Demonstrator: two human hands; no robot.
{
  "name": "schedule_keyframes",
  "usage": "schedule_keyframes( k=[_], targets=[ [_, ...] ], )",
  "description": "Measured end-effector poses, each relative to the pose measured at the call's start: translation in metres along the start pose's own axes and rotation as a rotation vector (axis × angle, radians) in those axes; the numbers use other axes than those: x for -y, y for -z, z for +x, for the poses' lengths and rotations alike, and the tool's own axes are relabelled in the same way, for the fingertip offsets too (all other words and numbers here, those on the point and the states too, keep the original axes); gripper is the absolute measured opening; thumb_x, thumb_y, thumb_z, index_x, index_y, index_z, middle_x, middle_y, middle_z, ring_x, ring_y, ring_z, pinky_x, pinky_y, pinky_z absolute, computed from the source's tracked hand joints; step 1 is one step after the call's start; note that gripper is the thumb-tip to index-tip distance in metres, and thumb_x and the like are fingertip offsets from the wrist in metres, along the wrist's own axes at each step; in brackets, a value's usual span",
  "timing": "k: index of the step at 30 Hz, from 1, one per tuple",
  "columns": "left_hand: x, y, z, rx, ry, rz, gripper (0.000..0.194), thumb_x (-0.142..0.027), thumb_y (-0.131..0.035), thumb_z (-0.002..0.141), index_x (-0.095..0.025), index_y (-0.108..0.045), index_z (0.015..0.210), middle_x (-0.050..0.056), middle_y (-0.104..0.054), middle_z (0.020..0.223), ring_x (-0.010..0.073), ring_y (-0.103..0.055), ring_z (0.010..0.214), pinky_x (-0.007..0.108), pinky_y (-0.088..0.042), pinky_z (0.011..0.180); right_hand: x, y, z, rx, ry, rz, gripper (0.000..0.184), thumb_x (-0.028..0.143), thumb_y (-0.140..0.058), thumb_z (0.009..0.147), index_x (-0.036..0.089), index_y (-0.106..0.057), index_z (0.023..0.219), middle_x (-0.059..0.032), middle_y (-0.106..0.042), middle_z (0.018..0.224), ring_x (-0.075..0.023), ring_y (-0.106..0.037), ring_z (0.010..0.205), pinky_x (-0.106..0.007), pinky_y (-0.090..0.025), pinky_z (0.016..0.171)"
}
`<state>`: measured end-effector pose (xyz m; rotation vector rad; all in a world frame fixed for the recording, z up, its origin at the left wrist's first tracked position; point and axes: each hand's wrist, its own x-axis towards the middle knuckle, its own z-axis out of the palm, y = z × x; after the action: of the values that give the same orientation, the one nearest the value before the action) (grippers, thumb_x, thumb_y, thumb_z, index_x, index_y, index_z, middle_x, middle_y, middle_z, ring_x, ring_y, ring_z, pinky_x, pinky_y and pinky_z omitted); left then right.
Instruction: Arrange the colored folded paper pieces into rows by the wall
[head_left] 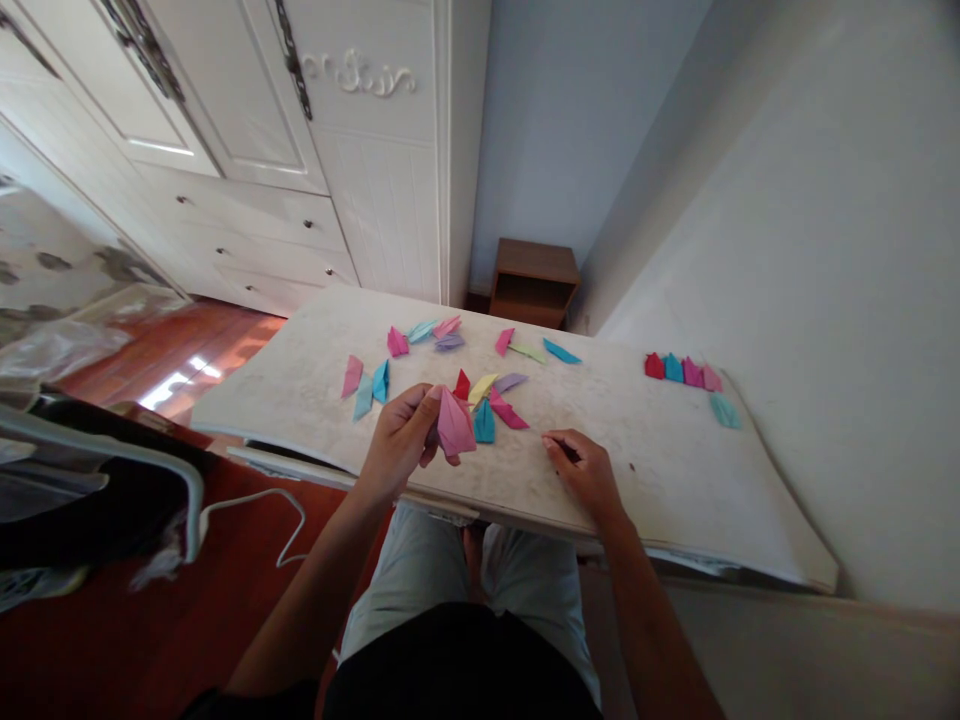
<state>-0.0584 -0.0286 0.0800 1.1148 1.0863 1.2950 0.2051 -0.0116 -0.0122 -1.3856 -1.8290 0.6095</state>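
My left hand (407, 428) pinches a pink folded-paper piece (456, 422), holding it up above the near part of the table. Just behind and beside it lie several folded-paper pieces: a red one (462, 384), a yellow one (482, 388), a lavender one (511, 382), a blue one (484, 422) and a magenta one (509, 409). To their right, my right hand (581, 465) is low over the table edge. Its fingers are curled together, with nothing visible in them.
The white table (600, 400) bears more folded pieces: a pink one (352, 376) at left, a blue one (562, 351) at the back and a red one (655, 366) in a row at right. A wardrobe (390, 150) and brown cabinet (536, 262) stand behind; a wall (825, 300) is at right.
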Motion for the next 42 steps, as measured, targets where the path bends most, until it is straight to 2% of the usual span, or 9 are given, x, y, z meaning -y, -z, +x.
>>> schedule_keyframes(
  k=[5,9,13,17,23,27,33,38,42],
  targets=[
    [0.014,-0.003,0.009,-0.085,0.02,-0.067,0.041,-0.052,-0.062,0.085,-0.016,-0.051,0.068,-0.003,-0.053,0.047,0.0079,-0.051,0.036,0.015,-0.029,0.032,-0.001,0.0,0.0,0.008,0.0,0.02,0.026,0.036,-0.053,0.092,0.017,-0.072,0.095,-0.007,-0.072,0.091,-0.0193,-0.066,0.081,-0.03,-0.051,0.076],
    [0.023,-0.004,0.013,-0.138,0.224,-0.298,0.032,-0.045,-0.058,0.088,-0.015,-0.056,0.077,0.0,-0.059,0.055,0.0098,-0.054,0.038,0.015,-0.029,0.031,-0.001,0.001,0.0,0.012,0.002,0.016,0.026,0.035,-0.052,0.092,0.018,-0.071,0.096,-0.0068,-0.072,0.093,-0.0194,-0.065,0.083,-0.03,-0.05,0.077],
    [0.026,-0.007,0.015,-0.162,0.373,-0.445,0.029,-0.039,-0.045,0.094,-0.013,-0.058,0.092,0.006,-0.068,0.073,0.0097,-0.056,0.04,0.014,-0.021,0.028,0.0,0.001,-0.001,0.013,0.01,0.021,0.026,0.035,-0.052,0.092,0.018,-0.071,0.095,-0.0069,-0.072,0.092,-0.02,-0.065,0.084,-0.031,-0.051,0.078],
    [0.025,-0.015,0.014,-0.096,0.327,-0.449,0.029,-0.039,-0.049,0.091,-0.013,-0.059,0.097,0.007,-0.068,0.08,0.01,-0.056,0.044,0.014,-0.022,0.029,0.0,0.001,-0.001,0.02,0.012,0.035,0.026,0.035,-0.051,0.091,0.019,-0.071,0.095,-0.0076,-0.072,0.094,-0.0211,-0.065,0.085,-0.034,-0.051,0.079],
    [0.025,-0.035,0.012,-0.029,0.317,-0.491,0.027,-0.016,-0.062,0.071,-0.013,-0.062,0.098,0.006,-0.066,0.085,0.0126,-0.06,0.062,0.02,-0.043,0.046,0.004,0.001,0.0,0.021,0.017,0.029,0.023,0.032,-0.051,0.092,0.019,-0.07,0.094,-0.0073,-0.071,0.091,-0.0203,-0.064,0.083,-0.032,-0.049,0.076],
    [0.026,-0.052,0.015,0.012,0.276,-0.431,0.023,-0.017,-0.069,0.07,-0.012,-0.065,0.092,0.005,-0.065,0.081,0.0125,-0.059,0.067,0.02,-0.046,0.053,0.004,0.0,0.001,0.017,0.043,0.008,0.02,0.027,-0.052,0.091,0.019,-0.071,0.093,-0.0062,-0.071,0.09,-0.0181,-0.063,0.082,-0.03,-0.048,0.076],
    [0.018,-0.101,0.037,0.258,0.287,-0.272,0.028,-0.029,-0.079,0.066,-0.014,-0.064,0.084,0.002,-0.065,0.075,0.0131,-0.062,0.066,0.024,-0.053,0.061,0.005,-0.001,0.004,0.043,0.042,-0.113,0.015,0.018,-0.058,0.088,0.018,-0.071,0.093,-0.0052,-0.071,0.088,-0.0172,-0.062,0.082,-0.027,-0.045,0.077],
    [0.02,-0.17,0.069,0.406,0.276,-0.096,0.034,-0.031,-0.085,0.058,-0.013,-0.061,0.075,0.0,-0.063,0.066,0.0097,-0.059,0.055,0.022,-0.053,0.052,0.01,0.0,0.005,0.069,0.069,-0.196,0.012,0.018,-0.058,0.087,0.018,-0.07,0.087,-0.0042,-0.07,0.085,-0.0167,-0.061,0.079,-0.026,-0.043,0.075],
    [0.027,-0.231,0.095,0.501,0.264,0.056,0.032,-0.027,-0.084,0.06,-0.014,-0.055,0.066,-0.001,-0.059,0.057,0.01,-0.057,0.05,0.024,-0.054,0.048,0.009,-0.001,0.006,0.077,0.047,-0.283,0.013,0.02,-0.061,0.085,0.016,-0.067,0.074,-0.005,-0.068,0.076,-0.0165,-0.059,0.071,-0.025,-0.041,0.069]
  ],
)
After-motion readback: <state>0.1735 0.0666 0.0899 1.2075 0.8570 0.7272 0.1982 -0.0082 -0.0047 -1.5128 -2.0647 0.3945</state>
